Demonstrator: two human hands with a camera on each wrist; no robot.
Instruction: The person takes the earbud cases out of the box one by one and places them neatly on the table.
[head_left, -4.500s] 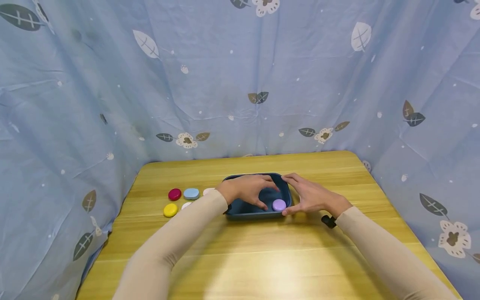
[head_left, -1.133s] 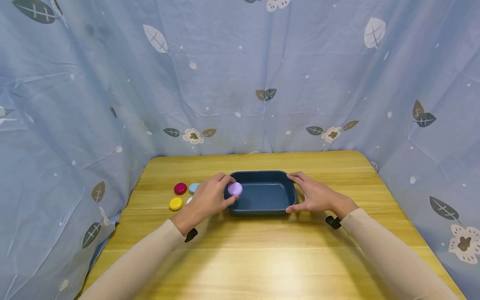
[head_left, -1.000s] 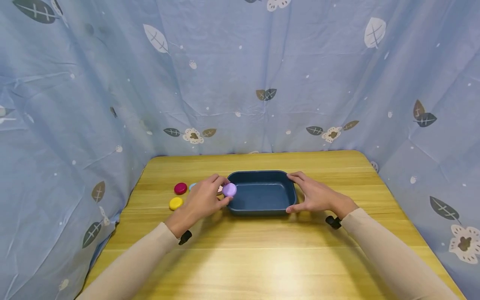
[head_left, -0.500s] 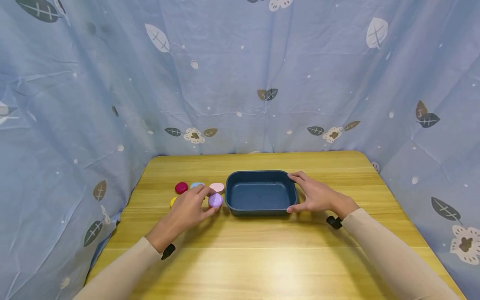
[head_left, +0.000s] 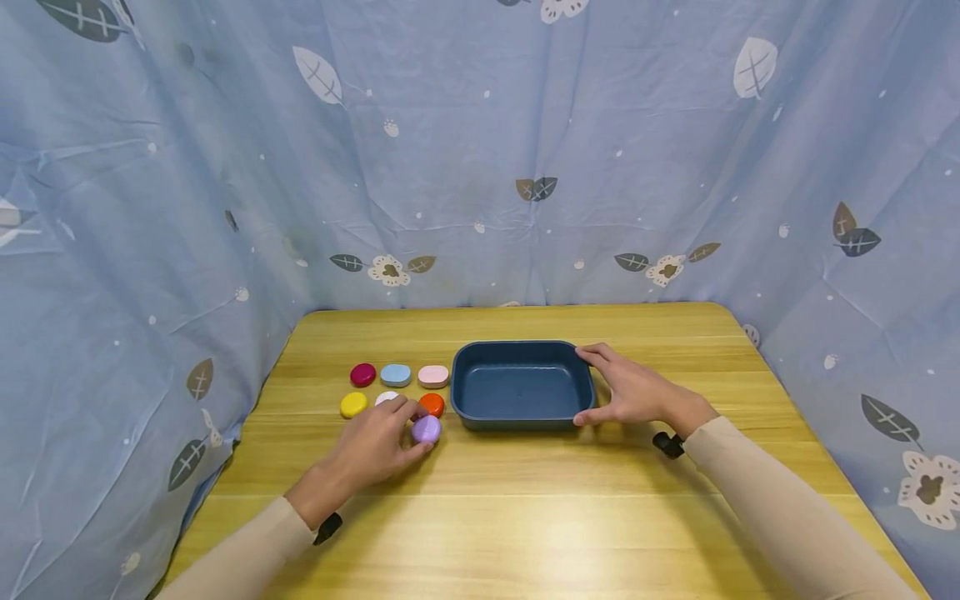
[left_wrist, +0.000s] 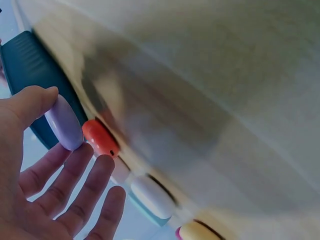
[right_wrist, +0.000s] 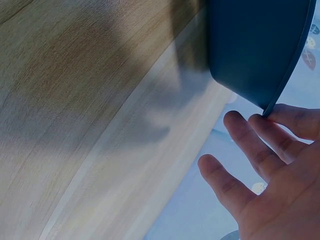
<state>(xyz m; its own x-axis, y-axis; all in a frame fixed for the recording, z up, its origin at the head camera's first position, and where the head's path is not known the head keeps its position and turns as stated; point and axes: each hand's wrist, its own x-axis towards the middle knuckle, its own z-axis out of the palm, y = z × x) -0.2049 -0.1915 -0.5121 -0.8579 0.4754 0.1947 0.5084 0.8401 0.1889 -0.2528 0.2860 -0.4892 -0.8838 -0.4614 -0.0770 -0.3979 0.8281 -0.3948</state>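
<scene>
Between thumb and fingertips my left hand (head_left: 367, 448) pinches a glossy purple rounded disc (head_left: 427, 430), just in front of an orange-red disc (head_left: 431, 405). In the left wrist view the purple disc (left_wrist: 65, 122) is held on edge; whether it touches the table I cannot tell. A white piece (head_left: 386, 398) is partly hidden behind the left fingers. My right hand (head_left: 637, 396) holds the right end of a dark blue rectangular container (head_left: 522, 424), thumb at the front corner and index finger at the back. Nothing lies inside the container.
Left of the container, a crimson disc (head_left: 363, 375), a light blue oval (head_left: 395, 375) and a pink oval (head_left: 433, 377) form a back row. A yellow disc (head_left: 354, 405) lies in front. Blue patterned curtains (head_left: 450, 167) surround the wooden table (head_left: 517, 508).
My left hand has lifted the purple disc out of the container and carried it left and toward the front, past the orange-red disc. The right hand has stayed at the container's right end.
</scene>
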